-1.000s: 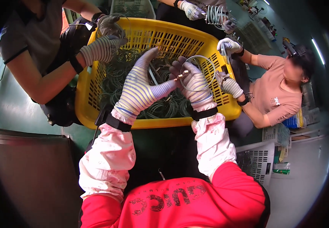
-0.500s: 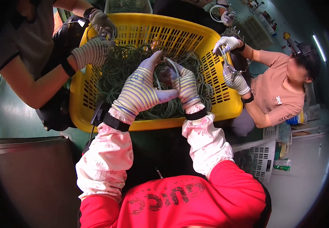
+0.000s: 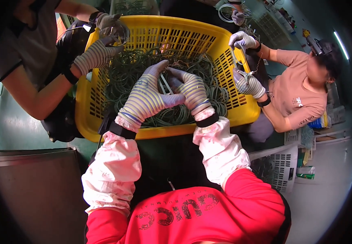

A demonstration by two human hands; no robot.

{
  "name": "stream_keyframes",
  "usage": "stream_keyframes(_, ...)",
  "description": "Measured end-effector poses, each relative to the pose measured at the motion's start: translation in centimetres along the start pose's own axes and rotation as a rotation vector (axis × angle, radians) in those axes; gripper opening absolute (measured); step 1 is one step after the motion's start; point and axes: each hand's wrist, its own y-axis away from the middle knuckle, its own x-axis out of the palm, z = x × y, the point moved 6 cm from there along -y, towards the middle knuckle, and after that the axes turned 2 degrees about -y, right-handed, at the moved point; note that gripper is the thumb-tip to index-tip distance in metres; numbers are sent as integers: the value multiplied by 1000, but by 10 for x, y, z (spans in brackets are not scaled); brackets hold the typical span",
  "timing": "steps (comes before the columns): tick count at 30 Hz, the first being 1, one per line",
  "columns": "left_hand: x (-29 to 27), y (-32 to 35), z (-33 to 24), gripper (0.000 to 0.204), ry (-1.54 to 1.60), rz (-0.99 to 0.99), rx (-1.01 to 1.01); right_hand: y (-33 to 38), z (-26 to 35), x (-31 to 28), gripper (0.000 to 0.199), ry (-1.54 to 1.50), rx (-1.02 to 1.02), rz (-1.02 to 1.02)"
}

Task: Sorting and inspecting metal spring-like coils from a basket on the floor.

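Observation:
Over a heap of thin grey-green rings, apparently rubber, both my striped gloves come together. A pale thin ring stretches between them. My left hand curves around the ring's left side, with its thumb and fingers in a wide C at its ends. On the other side my right hand grips it with bent fingers; the fingertips are partly hidden behind the ring and in shadow. The heap lies in a large yellow slotted basket.
At left a co-worker's gloved hands hold several rings over the basket. Another person's gloved hands hold a ring and a small metal tool at right. A further hand has rings at the back. A grey box edge stands lower left.
The ring between my hands has turned and shifted left, away from my right knuckles. My right fingers have moved slightly left, toward my left hand.

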Motion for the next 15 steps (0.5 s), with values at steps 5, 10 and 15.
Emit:
stream_keyframes(5,-17,-5,17,87,550,-65,-314,0,3,-31,39,-999,67,-165)
stream_keyframes(10,-28,1,30,59,832,-173,-377,9,32,-13,46,-1120,-112,-66)
stream_keyframes(15,-22,-3,23,48,921,-204,-411,16,31,-20,34,-810,-340,-185)
